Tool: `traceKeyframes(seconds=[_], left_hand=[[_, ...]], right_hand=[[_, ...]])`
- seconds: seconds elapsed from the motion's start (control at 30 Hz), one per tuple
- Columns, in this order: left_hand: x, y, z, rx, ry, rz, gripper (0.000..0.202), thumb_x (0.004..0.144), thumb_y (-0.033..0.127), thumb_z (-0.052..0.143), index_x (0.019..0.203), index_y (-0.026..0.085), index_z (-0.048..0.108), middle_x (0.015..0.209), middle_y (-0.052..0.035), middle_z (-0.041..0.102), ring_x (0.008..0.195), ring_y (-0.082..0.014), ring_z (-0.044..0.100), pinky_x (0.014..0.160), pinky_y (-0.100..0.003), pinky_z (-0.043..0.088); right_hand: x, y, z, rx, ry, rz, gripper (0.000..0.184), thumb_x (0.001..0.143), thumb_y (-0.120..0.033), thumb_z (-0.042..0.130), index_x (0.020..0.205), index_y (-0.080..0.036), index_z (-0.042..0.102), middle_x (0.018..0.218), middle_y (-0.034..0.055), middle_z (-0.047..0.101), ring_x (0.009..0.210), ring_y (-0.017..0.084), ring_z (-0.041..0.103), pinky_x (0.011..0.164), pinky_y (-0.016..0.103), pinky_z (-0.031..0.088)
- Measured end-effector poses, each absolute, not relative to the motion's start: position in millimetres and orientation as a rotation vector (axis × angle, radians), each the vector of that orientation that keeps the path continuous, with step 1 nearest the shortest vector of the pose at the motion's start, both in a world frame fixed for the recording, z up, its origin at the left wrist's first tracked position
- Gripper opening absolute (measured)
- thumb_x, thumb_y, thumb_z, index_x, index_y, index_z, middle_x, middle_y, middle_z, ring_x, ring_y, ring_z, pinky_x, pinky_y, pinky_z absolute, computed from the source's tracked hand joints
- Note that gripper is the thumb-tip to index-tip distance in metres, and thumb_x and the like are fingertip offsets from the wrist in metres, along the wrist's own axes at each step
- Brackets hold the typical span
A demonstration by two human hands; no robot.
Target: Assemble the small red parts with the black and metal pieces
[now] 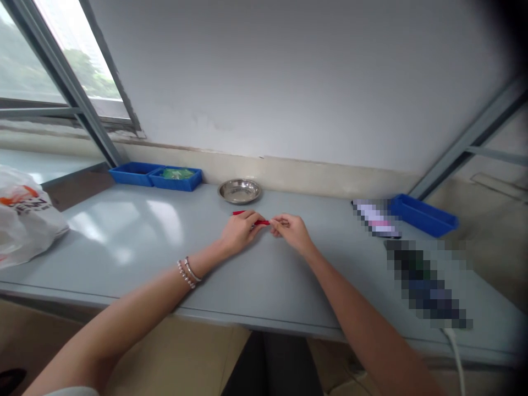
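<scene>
L hand (238, 232), R hand (292, 231): pinch on red pen (260, 222); bare tabletop (256, 283) nr edge

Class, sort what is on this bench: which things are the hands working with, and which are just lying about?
In use: red pen-like stick, gripped by the left hand and the right hand.

Lying about: metal bowl, pair of blue trays by the window, single blue tray at the right, white plastic bag.

Steel bowl (240, 191) near the wall, two blue trays (155, 176) at far left, one holding green contents; third blue tray (423, 215) at right; white plastic bag (25, 217) on left edge
</scene>
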State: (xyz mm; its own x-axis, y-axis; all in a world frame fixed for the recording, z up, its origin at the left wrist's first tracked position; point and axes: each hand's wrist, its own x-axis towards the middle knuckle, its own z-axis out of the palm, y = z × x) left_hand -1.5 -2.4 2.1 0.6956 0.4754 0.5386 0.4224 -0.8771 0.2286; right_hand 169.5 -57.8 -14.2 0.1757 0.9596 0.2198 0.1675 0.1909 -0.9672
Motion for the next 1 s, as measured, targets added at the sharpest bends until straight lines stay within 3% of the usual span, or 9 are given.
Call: traceKeyframes(seconds=[0.13, 0.27, 0.4, 0.77, 1.0], left_hand=[[-1.2, -2.0, 0.7, 2.846, 0.747, 0.949, 0.023, 0.093, 0.031, 0.048, 0.094, 0.016, 0.065, 0.082, -0.005, 0.066, 0.064, -0.012, 0.057, 0.063, -0.023, 0.043], [-0.2, 0.0, -0.4, 2.822, 0.779, 0.952, 0.019, 0.092, 0.03, 0.05, 0.092, 0.016, 0.064, 0.081, -0.0046, 0.066, 0.066, -0.0127, 0.058, 0.063, -0.023, 0.043], [0.1, 0.7, -0.7, 2.797, 0.772, 0.938, 0.019, 0.091, 0.03, 0.051, 0.09, 0.016, 0.064, 0.079, -0.0041, 0.065, 0.064, -0.0125, 0.057, 0.063, -0.024, 0.042], [-1.4, -1.9, -2.0, 2.8, 0.671, 0.999, 0.024, 0.093, 0.031, 0.048, 0.09, 0.013, 0.064, 0.077, -0.0046, 0.063, 0.057, -0.0103, 0.053, 0.058, -0.022, 0.041], [0.4, -2.9, -1.6, 2.805, 0.688, 0.97, 0.016, 0.09, 0.025, 0.053, 0.089, 0.013, 0.064, 0.076, -0.0044, 0.062, 0.061, -0.0121, 0.055, 0.059, -0.023, 0.041]], right_hand=[[170.3, -58.5, -13.8, -1.269, -1.312, 0.8, 0.035, 0.073, -0.052, 0.063, 0.067, -0.018, 0.059, 0.054, 0.001, 0.061, 0.047, 0.013, 0.056, 0.051, 0.028, 0.046], [169.4, -57.0, -14.2, -1.219, -1.298, 0.844, 0.03, 0.068, -0.044, 0.068, 0.081, -0.019, 0.059, 0.057, -0.0004, 0.064, 0.054, 0.015, 0.062, 0.056, 0.028, 0.049], [169.4, -56.3, -15.4, -1.173, -1.296, 0.845, 0.027, 0.067, -0.041, 0.07, 0.077, -0.02, 0.058, 0.061, 0.0018, 0.067, 0.056, 0.016, 0.064, 0.059, 0.03, 0.051], [169.1, -59.0, -18.5, -1.33, -1.383, 0.773, 0.04, 0.079, -0.056, 0.053, 0.064, -0.02, 0.055, 0.051, 0.0018, 0.059, 0.043, 0.013, 0.053, 0.047, 0.027, 0.042], [166.7, -57.2, -16.1, -1.24, -1.295, 0.807, 0.027, 0.071, -0.046, 0.064, 0.075, -0.021, 0.055, 0.055, -0.0015, 0.061, 0.046, 0.012, 0.055, 0.051, 0.026, 0.045]])
